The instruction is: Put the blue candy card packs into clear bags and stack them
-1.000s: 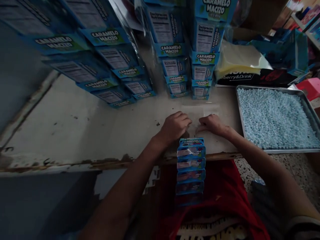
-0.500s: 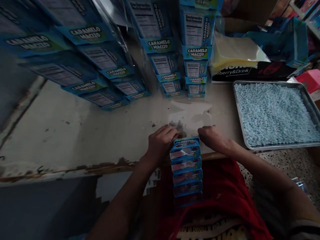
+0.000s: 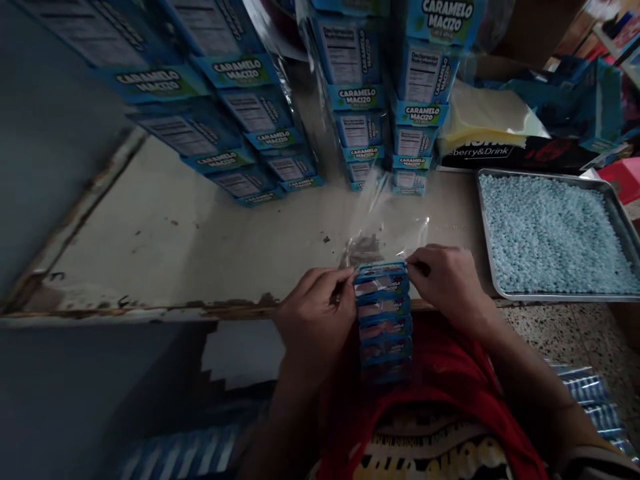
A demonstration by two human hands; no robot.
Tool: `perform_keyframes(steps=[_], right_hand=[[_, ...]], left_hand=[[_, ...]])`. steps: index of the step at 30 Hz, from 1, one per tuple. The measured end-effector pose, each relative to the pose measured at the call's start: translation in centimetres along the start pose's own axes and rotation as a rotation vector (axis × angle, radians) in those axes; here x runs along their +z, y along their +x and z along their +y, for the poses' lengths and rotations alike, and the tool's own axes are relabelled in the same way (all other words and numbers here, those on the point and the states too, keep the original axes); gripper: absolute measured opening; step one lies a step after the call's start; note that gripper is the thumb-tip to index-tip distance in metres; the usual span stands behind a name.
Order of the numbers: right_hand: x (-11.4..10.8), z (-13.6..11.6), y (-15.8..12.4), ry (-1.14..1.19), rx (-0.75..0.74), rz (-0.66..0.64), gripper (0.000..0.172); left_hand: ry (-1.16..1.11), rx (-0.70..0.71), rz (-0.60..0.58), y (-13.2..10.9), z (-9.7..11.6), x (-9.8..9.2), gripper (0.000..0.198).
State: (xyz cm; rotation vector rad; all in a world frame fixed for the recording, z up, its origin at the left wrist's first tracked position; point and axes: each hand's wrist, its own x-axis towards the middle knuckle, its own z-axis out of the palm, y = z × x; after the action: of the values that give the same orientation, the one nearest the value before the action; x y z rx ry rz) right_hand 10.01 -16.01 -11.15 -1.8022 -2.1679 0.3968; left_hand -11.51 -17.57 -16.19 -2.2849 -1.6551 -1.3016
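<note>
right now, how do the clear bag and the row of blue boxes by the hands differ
Look: the clear bag is see-through, while the row of blue boxes is brightly printed.
Shape: the clear bag is thin and wrinkled; the row of blue boxes is blocky and regular.
Place: the clear bag is over the table, while the row of blue boxes extends past its edge.
Shared: they meet between the hands.

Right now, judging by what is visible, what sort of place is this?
Probably a small candy-packing workshop: stacked boxes printed CARAMELO MACIZO, a metal tray of small pale-blue pieces, and a worn table suggest it.
</note>
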Motion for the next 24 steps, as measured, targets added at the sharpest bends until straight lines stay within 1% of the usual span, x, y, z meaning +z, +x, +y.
perform_keyframes(steps=[3,6,8,12,14,15,16,18,19,21,22,24], right_hand=[[1.8,0.1,-1.8,0.031,-0.030,0.215,0.026],[3.8,1.0,-3.0,0.050,-0.099,0.390,0.031],[4.7,1.9,-3.6,0.076,-0.175,0.431,0.028],[5.6,3.4,-4.8,0.037,-0.388,0.435,0.016],[6.2,3.7,-4.9,0.019,-0.449,0.495,0.014],[6.6,3.7,-4.8,0.028,-0.451,0.528,0.014],[7.0,3.7,-4.6,0.051,-0.437,0.550,0.014],[8.0,3.5,-3.8,0.130,-0.371,0.555,0.014],[8.5,3.4,-3.4,0.173,-0.322,0.548,0.014],[9.3,3.0,-2.6,0.260,-0.197,0.547,0.014],[9.6,2.8,-2.3,0.308,-0.128,0.556,0.013],[9.9,2.4,-1.9,0.410,-0.008,0.561,0.010]], left_hand=[[-0.030,-0.025,0.149,-1.3,0.1,1.2,0.014],[-0.032,0.024,0.248,-2.1,-0.1,2.2,0.024],[0.001,0.095,0.302,-2.5,-0.5,2.5,0.030],[0.075,0.191,0.367,-3.8,-1.5,2.2,0.041],[0.069,0.249,0.345,-5.0,-2.2,2.2,0.046],[0.054,0.257,0.317,-5.6,-2.6,2.5,0.044],[0.031,0.222,0.289,-6.2,-2.9,2.9,0.035],[-0.022,0.051,0.225,-7.0,-3.5,4.2,0.009],[-0.046,-0.063,0.214,-7.1,-3.8,5.0,0.009],[-0.078,-0.261,0.217,-6.9,-4.1,6.3,0.023],[-0.082,-0.311,0.206,-6.6,-4.2,6.8,0.026],[-0.067,-0.324,0.124,-5.9,-4.4,7.1,0.024]])
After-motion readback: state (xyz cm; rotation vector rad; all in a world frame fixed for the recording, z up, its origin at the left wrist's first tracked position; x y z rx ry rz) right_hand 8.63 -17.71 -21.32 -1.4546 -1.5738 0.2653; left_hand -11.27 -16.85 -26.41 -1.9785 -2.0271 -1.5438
